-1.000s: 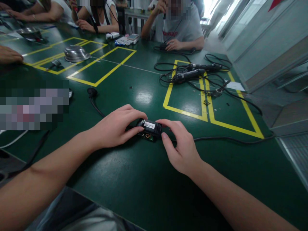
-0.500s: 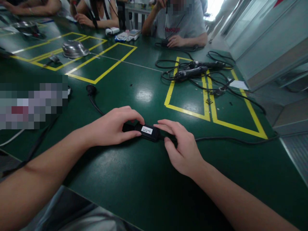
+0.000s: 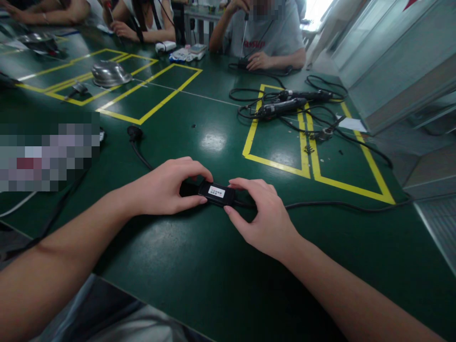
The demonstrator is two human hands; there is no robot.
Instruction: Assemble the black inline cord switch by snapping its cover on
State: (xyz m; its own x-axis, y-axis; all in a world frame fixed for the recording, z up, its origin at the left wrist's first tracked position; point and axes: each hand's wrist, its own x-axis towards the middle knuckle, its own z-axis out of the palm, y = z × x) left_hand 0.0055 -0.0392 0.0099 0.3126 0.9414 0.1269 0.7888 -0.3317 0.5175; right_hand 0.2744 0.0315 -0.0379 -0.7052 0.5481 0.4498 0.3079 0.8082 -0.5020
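A small black power adapter box (image 3: 216,192) with a white printed label lies on the green table in front of me. My left hand (image 3: 174,186) grips its left end between thumb and fingers. At the other end, my right hand (image 3: 265,209) has its thumb and fingertips on the near and far edges of the box. A black cable (image 3: 327,204) runs from the box's right end to the table's right edge. Beyond my left hand lies a black power plug (image 3: 135,133), its cord passing behind that hand.
Black cylindrical tools (image 3: 281,108) with tangled cables lie on yellow-taped rectangles at right. A steel bowl (image 3: 110,73) sits farther left. A blurred-out item (image 3: 46,156) is at far left. A co-worker (image 3: 263,42) sits across the table, with others at the back left.
My right hand has moved its thumb and fingers from the cable side in to the box's right end. The box has shifted very slightly; my left hand stays about where it was.
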